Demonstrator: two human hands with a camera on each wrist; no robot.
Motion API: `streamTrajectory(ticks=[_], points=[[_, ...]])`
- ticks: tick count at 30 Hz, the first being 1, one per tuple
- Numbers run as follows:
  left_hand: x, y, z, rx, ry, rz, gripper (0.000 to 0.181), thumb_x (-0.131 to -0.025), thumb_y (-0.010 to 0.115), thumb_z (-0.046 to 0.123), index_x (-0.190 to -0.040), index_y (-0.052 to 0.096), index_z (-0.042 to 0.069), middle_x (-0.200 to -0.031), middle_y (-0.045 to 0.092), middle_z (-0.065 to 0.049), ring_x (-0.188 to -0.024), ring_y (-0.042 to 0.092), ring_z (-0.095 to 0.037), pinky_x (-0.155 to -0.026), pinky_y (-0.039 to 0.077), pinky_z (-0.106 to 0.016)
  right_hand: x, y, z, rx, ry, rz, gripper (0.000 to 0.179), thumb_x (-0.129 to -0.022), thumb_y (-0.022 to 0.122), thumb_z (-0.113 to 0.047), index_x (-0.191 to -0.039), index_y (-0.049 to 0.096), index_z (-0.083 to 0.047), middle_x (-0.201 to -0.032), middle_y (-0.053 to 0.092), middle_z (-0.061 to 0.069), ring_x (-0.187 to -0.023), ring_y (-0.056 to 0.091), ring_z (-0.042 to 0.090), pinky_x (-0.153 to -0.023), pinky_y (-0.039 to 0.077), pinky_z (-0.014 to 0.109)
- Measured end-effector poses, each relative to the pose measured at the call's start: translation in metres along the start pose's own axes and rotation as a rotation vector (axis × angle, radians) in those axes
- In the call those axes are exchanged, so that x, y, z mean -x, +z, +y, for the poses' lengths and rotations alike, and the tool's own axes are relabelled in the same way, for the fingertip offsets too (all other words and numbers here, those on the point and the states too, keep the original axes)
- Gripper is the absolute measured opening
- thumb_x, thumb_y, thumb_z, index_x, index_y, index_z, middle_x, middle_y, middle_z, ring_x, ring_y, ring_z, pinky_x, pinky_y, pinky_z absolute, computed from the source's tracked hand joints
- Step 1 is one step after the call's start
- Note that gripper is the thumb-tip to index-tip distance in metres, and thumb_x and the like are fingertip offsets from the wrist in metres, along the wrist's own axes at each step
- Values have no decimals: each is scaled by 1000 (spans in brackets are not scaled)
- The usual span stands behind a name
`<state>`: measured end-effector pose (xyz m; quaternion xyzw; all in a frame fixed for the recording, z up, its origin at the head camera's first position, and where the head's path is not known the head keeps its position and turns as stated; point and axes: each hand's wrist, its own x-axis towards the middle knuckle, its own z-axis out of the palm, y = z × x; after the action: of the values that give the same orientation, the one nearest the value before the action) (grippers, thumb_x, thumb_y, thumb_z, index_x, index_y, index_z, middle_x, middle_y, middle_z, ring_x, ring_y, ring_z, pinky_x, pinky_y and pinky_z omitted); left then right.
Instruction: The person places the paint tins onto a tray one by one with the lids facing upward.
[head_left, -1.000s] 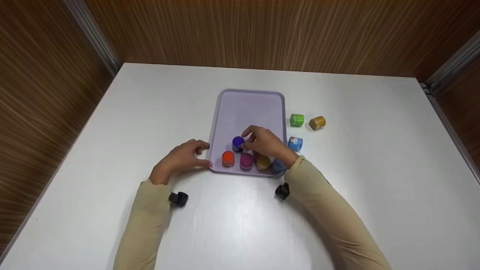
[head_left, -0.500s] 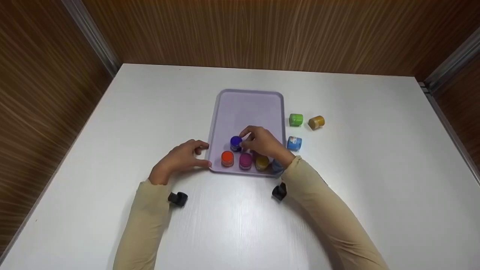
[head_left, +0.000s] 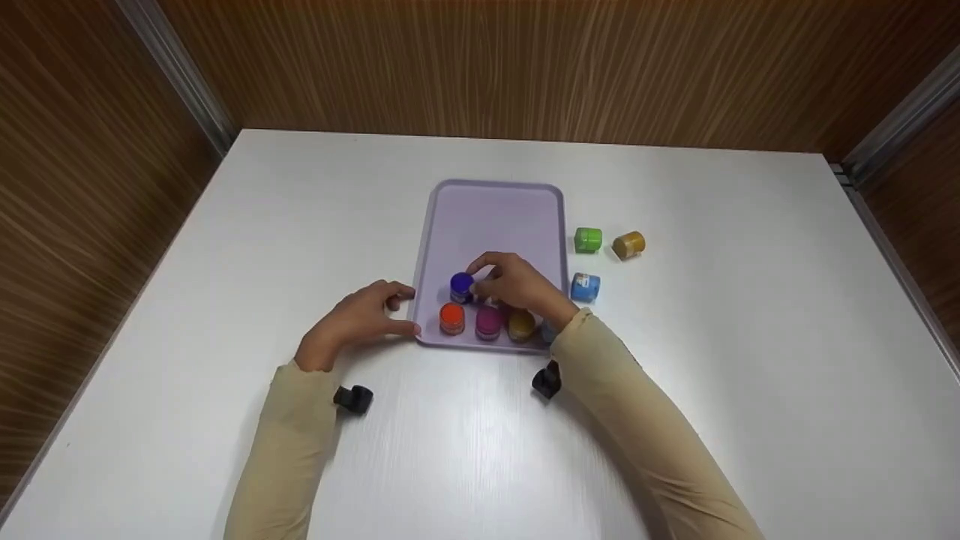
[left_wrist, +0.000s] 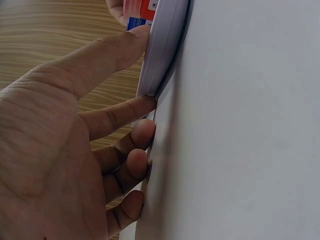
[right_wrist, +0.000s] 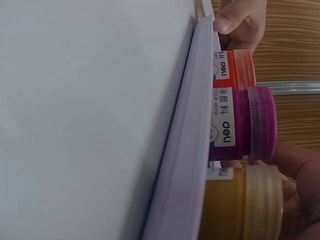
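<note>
My right hand (head_left: pixel 519 285) pinches a dark blue paint jar (head_left: pixel 461 283) between thumb and fingers, upright over the lilac tray (head_left: pixel 499 214), just behind the orange jar (head_left: pixel 451 318). A magenta jar (head_left: pixel 489 321) and an ochre jar (head_left: pixel 521 325) stand beside it along the tray's near edge. At that row's right end, a light blue jar (head_left: pixel 549 332) is partly hidden by my right wrist. My left hand (head_left: pixel 356 316) rests at the tray's left side. In the left wrist view, its thumb and index fingertip touch the tray wall (left_wrist: pixel 162 50), the other fingers loosely bent.
Right of the tray, a green jar (head_left: pixel 589 239), a second ochre jar (head_left: pixel 628 245) and another blue jar (head_left: pixel 585 287) lie on their sides on the white table (head_left: pixel 712 315). Wood-grain panels (head_left: pixel 525 67) rise behind the table and at both sides.
My right hand has shifted left with the dark blue jar, bringing it nearly in line behind the orange jar. The left hand keeps its place at the tray.
</note>
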<state>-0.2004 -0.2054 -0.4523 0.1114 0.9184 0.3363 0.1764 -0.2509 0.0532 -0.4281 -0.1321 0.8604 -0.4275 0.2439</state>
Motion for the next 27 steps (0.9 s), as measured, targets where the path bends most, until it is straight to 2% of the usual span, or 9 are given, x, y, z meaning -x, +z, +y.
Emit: streamTrajectory(ticks=[10,27], points=[[0,-1,2,-7,-7,-4,64,-80,76,38,-135,55,12,-108,53,-8,-97,47,-20,-84,38,-35,-1,5,-4,41,-13,2,28,-92,62,-14,-120,64,-14,-95,69,13,-73,58,16,-62,45,23],[1,-1,2,-6,-2,-7,65,-80,76,39,-134,55,12,-107,52,-7,-95,47,-20,-83,38,-34,-3,11,-8,54,-3,-16,28,-93,61,-14,-121,63,-18,-96,69,11,-80,62,17,-67,47,25]])
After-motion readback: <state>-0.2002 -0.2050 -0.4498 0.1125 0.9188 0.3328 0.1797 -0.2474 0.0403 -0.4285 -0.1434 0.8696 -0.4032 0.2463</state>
